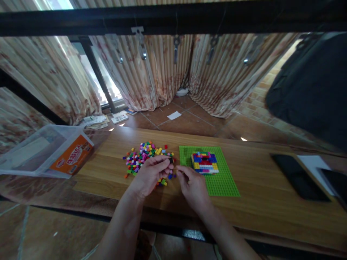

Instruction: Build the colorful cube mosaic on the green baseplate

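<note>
Between the thumb and fingers of my left hand (151, 174) is a small black toy brick (171, 160), held over the right side of a pile of loose colourful bricks (137, 159). Close by on the right, my right hand (195, 188) has its fingers curled and pinched together; whatever may be in them is hidden. Just beyond it, a square structure of stacked bricks (205, 167) in red, blue, white and yellow stands on a green studded baseplate (225, 180). A dark opening shows in the top of the structure.
A clear plastic bin (61, 171) with an orange label stands at the left. On the right of the wooden table (257, 180) lie a black flat device (299, 177) and white paper (316, 166). A dark horizontal bar (173, 18) crosses above, with metal hooks hanging from it.
</note>
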Demonstrator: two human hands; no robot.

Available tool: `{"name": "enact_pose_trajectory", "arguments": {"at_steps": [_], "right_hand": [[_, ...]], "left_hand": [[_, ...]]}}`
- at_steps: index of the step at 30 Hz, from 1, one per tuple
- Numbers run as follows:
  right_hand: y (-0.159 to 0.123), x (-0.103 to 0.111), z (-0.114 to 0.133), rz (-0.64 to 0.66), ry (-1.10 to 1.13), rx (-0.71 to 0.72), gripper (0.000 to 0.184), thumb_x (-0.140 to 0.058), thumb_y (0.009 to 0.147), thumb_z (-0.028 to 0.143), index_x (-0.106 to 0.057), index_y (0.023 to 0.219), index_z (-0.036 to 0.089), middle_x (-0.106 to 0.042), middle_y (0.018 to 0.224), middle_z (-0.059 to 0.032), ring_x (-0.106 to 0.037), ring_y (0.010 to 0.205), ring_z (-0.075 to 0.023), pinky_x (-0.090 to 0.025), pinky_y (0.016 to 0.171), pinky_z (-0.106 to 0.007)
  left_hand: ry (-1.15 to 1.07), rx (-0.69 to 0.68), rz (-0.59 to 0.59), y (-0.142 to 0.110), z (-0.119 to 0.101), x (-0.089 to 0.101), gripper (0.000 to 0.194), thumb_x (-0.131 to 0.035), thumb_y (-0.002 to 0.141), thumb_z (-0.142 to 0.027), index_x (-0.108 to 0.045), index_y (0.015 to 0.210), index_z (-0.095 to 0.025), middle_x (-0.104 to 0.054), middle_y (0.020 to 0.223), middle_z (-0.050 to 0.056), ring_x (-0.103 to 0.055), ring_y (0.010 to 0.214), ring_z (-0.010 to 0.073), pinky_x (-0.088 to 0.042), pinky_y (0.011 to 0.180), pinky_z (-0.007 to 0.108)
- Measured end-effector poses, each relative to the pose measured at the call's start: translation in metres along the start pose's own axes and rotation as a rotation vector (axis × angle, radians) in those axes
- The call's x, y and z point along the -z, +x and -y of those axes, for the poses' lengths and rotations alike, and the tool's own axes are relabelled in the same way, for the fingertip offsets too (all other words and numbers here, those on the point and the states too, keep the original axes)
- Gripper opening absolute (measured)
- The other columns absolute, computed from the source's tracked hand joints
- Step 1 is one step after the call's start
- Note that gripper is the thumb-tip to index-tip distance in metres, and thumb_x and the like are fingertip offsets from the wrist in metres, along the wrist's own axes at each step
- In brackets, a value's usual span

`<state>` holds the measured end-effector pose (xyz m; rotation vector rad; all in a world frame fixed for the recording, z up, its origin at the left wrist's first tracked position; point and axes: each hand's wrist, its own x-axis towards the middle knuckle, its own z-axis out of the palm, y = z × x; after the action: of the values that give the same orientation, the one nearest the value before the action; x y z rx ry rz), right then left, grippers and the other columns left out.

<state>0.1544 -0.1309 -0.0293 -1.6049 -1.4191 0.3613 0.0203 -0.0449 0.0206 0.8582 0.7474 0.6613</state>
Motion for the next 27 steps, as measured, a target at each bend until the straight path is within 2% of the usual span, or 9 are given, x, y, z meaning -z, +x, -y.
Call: {"name": "enact_pose_trajectory", "arguments": {"at_steps": [2, 4, 8, 12, 14, 16, 20, 23, 27], "right_hand": [[0.000, 0.007, 0.005, -0.083, 0.057, -0.009, 0.022, -0.052, 0.095, 0.023, -0.068, 0.109, 0.018, -0.074, 0.099, -0.0074, -0.069, 0.084, -0.0164, -0.053, 0.079, -0.029], [0.001, 0.014, 0.008, -0.108, 0.121, -0.008, 0.024, -0.055, 0.094, 0.026, -0.066, 0.115, 0.020, -0.072, 0.099, -0.0060, -0.068, 0.083, -0.0155, -0.054, 0.077, -0.029], [0.004, 0.025, 0.011, -0.039, 0.218, 0.035, 0.022, -0.056, 0.094, 0.026, -0.067, 0.113, 0.024, -0.070, 0.094, -0.0036, -0.066, 0.086, -0.0156, -0.054, 0.079, -0.030], [0.005, 0.035, 0.008, -0.037, 0.242, 0.021, 0.016, -0.058, 0.093, 0.027, -0.069, 0.104, 0.024, -0.069, 0.091, -0.0027, -0.065, 0.083, -0.0151, -0.052, 0.075, -0.029], [0.006, 0.042, 0.005, -0.077, 0.192, -0.004, 0.015, -0.059, 0.092, 0.028, -0.069, 0.100, 0.023, -0.068, 0.088, -0.0022, -0.064, 0.079, -0.0149, -0.051, 0.073, -0.029], [0.007, 0.049, -0.001, -0.176, 0.094, -0.057, 0.015, -0.061, 0.090, 0.032, -0.069, 0.097, 0.022, -0.067, 0.086, -0.0021, -0.063, 0.075, -0.0150, -0.050, 0.071, -0.030], [0.009, 0.064, -0.020, -0.355, -0.167, -0.150, 0.021, -0.063, 0.087, 0.039, -0.070, 0.091, 0.020, -0.068, 0.083, -0.0034, -0.062, 0.074, -0.0181, -0.049, 0.070, -0.032], [0.009, 0.069, -0.034, -0.357, -0.327, -0.138, 0.026, -0.060, 0.087, 0.043, -0.071, 0.089, 0.018, -0.069, 0.082, -0.0055, -0.063, 0.079, -0.0216, -0.047, 0.074, -0.035], [0.008, 0.066, -0.042, -0.327, -0.449, -0.137, 0.030, -0.057, 0.089, 0.044, -0.072, 0.088, 0.018, -0.069, 0.083, -0.0076, -0.062, 0.080, -0.0234, -0.045, 0.075, -0.036]], "left_hand": [[0.012, 0.023, 0.010, 0.002, 0.003, -0.002, 0.032, -0.086, 0.064, -0.030, -0.069, 0.082, -0.011, -0.067, 0.070, 0.002, -0.056, 0.058, 0.0067, -0.041, 0.054, 0.018], [0.022, 0.057, 0.032, 0.003, 0.007, -0.004, 0.033, -0.086, 0.063, -0.032, -0.069, 0.082, -0.011, -0.066, 0.068, 0.002, -0.055, 0.056, 0.0065, -0.038, 0.052, 0.017], [0.020, 0.113, 0.097, 0.006, 0.014, -0.011, 0.034, -0.086, 0.064, -0.037, -0.069, 0.079, -0.011, -0.061, 0.064, -0.001, -0.050, 0.053, 0.0051, -0.033, 0.049, 0.017], [0.026, 0.133, 0.120, 0.009, 0.019, -0.020, 0.034, -0.085, 0.064, -0.038, -0.068, 0.077, -0.013, -0.058, 0.062, -0.002, -0.048, 0.052, 0.0050, -0.032, 0.050, 0.018], [0.065, 0.106, 0.121, 0.010, 0.021, -0.026, 0.033, -0.082, 0.068, -0.041, -0.067, 0.076, -0.013, -0.058, 0.063, -0.002, -0.048, 0.053, 0.0052, -0.032, 0.050, 0.019], [0.133, 0.052, 0.113, 0.011, 0.022, -0.033, 0.031, -0.077, 0.073, -0.042, -0.068, 0.079, -0.013, -0.059, 0.064, -0.001, -0.048, 0.054, 0.0058, -0.032, 0.051, 0.020], [0.271, -0.038, 0.108, 0.013, 0.025, -0.046, 0.035, -0.068, 0.078, -0.036, -0.071, 0.103, -0.012, -0.058, 0.064, -0.002, -0.045, 0.054, 0.0070, -0.033, 0.053, 0.022], [0.377, -0.041, 0.155, 0.014, 0.030, -0.053, 0.044, -0.061, 0.081, -0.032, -0.065, 0.120, -0.011, -0.057, 0.062, -0.003, -0.042, 0.051, 0.0074, -0.032, 0.052, 0.022], [0.542, -0.063, 0.253, 0.017, 0.042, -0.059, 0.047, -0.054, 0.083, -0.025, -0.061, 0.128, -0.013, -0.056, 0.062, -0.003, -0.041, 0.051, 0.0084, -0.030, 0.051, 0.022]]}}
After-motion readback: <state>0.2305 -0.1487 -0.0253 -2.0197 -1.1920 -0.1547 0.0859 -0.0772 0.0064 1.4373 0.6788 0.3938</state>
